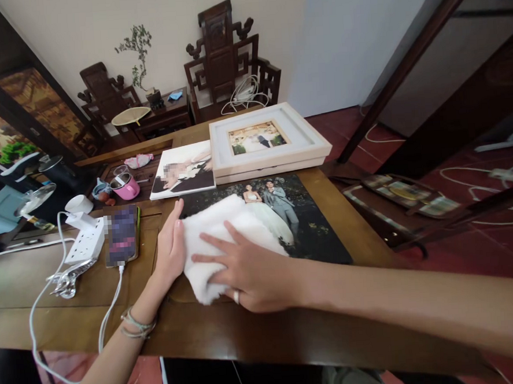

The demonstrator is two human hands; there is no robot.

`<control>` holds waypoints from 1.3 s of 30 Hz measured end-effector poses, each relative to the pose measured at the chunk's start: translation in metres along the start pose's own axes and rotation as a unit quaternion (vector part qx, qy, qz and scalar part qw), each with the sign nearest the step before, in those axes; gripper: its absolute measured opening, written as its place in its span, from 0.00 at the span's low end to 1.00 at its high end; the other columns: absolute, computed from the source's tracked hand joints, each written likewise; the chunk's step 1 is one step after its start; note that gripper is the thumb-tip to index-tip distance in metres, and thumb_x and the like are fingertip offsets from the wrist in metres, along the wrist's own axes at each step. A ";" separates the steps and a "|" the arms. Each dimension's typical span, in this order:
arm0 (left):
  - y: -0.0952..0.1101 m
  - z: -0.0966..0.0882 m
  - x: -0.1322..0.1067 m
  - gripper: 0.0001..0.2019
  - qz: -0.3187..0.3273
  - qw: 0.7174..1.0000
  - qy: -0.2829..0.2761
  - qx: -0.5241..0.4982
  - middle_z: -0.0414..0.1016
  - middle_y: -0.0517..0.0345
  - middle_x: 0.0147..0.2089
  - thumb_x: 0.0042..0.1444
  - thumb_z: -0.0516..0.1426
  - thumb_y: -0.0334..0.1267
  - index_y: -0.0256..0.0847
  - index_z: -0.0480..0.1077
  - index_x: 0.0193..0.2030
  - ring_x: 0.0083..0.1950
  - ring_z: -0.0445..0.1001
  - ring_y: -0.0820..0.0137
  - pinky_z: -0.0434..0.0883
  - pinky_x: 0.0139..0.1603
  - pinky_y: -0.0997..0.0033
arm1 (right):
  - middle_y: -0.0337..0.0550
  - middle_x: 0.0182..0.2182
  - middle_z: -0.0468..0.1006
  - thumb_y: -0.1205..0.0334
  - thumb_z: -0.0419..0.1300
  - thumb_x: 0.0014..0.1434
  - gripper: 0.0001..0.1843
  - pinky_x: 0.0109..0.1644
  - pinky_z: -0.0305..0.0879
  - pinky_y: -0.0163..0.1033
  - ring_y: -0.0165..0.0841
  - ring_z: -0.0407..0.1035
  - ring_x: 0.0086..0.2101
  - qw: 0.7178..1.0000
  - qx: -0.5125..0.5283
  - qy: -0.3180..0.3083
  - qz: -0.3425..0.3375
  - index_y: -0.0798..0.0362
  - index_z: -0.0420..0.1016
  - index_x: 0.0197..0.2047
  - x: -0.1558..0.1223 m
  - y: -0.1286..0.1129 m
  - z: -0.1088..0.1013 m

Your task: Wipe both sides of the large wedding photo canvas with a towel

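A white cloth lies over the left part of a dark wedding photo panel on the wooden table. My right hand presses down on the cloth with its fingers spread; a ring shows on one finger. At the panel's left edge stands my left hand, fingers stretched out and its palm side against the cloth and edge. The cloth hides the panel's lower left area. Two people in wedding clothes are visible in the uncovered part of the picture.
Behind the panel are a boxed white frame and a smaller photo panel. To the left lie a phone on a cable, a white power strip, a pink mug and a kettle. Carved chairs stand behind.
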State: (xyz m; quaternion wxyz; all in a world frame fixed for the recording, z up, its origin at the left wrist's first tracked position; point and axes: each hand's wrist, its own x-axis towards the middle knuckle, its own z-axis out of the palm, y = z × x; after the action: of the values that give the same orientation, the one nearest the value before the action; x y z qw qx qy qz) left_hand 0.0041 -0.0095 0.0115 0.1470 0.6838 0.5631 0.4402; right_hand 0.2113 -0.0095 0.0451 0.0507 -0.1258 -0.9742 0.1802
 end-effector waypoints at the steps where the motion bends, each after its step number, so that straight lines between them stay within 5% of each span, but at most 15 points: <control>1: 0.000 0.000 0.000 0.27 -0.001 1.000 0.003 -0.001 0.63 0.45 0.67 0.69 0.41 0.48 0.33 0.63 0.65 0.69 0.60 0.62 0.55 0.70 0.58 | 0.43 0.65 0.62 0.67 0.56 0.57 0.19 0.62 0.30 0.78 0.55 0.39 0.67 1.000 0.021 -0.007 -0.012 0.49 0.76 0.52 -0.007 -0.004 0.001; 6: -0.001 0.004 -0.001 0.25 0.020 0.998 -0.027 0.045 0.66 0.42 0.65 0.69 0.42 0.45 0.32 0.66 0.62 0.68 0.62 0.61 0.57 0.70 0.57 | 0.42 0.62 0.68 0.68 0.54 0.57 0.19 0.66 0.26 0.71 0.48 0.43 0.67 0.995 0.096 0.001 0.001 0.47 0.75 0.51 -0.047 -0.009 0.002; 11: -0.008 0.008 -0.001 0.23 0.045 0.987 -0.090 0.123 0.65 0.36 0.65 0.65 0.49 0.40 0.26 0.67 0.60 0.68 0.62 0.58 0.60 0.68 0.53 | 0.48 0.62 0.66 0.66 0.47 0.62 0.19 0.68 0.35 0.65 0.45 0.46 0.66 0.986 0.076 0.087 0.118 0.51 0.75 0.50 -0.056 0.022 -0.003; 16: -0.009 0.008 -0.001 0.21 0.052 0.985 -0.095 0.131 0.67 0.37 0.64 0.64 0.50 0.38 0.27 0.69 0.58 0.68 0.61 0.57 0.61 0.67 0.52 | 0.42 0.59 0.71 0.57 0.48 0.65 0.20 0.66 0.42 0.67 0.51 0.52 0.64 0.928 0.180 0.184 0.269 0.47 0.73 0.56 -0.014 0.054 -0.013; 22: -0.008 0.007 -0.001 0.20 0.049 0.985 -0.091 0.141 0.66 0.39 0.64 0.63 0.51 0.38 0.29 0.69 0.58 0.66 0.64 0.57 0.63 0.66 0.53 | 0.42 0.58 0.72 0.59 0.51 0.64 0.20 0.65 0.53 0.52 0.43 0.63 0.59 0.914 0.279 0.232 0.178 0.49 0.74 0.56 0.061 0.074 -0.025; 26: -0.008 0.007 0.000 0.19 0.057 0.983 -0.094 0.144 0.69 0.40 0.62 0.63 0.51 0.37 0.29 0.70 0.57 0.65 0.66 0.57 0.64 0.66 0.55 | 0.45 0.57 0.73 0.60 0.52 0.63 0.20 0.63 0.56 0.50 0.43 0.64 0.57 0.919 0.285 0.217 0.163 0.52 0.74 0.56 0.076 0.079 -0.027; 32: -0.009 0.006 -0.001 0.20 0.054 0.985 -0.102 0.132 0.65 0.38 0.65 0.64 0.50 0.37 0.28 0.68 0.59 0.68 0.62 0.58 0.61 0.68 0.53 | 0.46 0.57 0.73 0.58 0.52 0.61 0.19 0.65 0.52 0.55 0.47 0.62 0.59 0.922 0.271 0.208 0.184 0.51 0.77 0.52 0.021 0.083 -0.029; 39: -0.010 0.006 -0.001 0.20 0.054 0.985 -0.101 0.129 0.65 0.38 0.65 0.64 0.50 0.38 0.30 0.68 0.59 0.69 0.60 0.58 0.60 0.68 0.50 | 0.47 0.58 0.72 0.49 0.50 0.61 0.25 0.65 0.48 0.64 0.54 0.53 0.63 0.885 0.178 0.245 0.353 0.49 0.74 0.56 -0.070 0.107 -0.026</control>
State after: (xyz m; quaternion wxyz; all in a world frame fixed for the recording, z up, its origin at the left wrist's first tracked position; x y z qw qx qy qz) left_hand 0.0026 -0.0056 0.0010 0.0894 0.7671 0.5601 0.2999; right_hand 0.3065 0.0778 0.0262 0.2428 -0.4903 -0.7734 0.3202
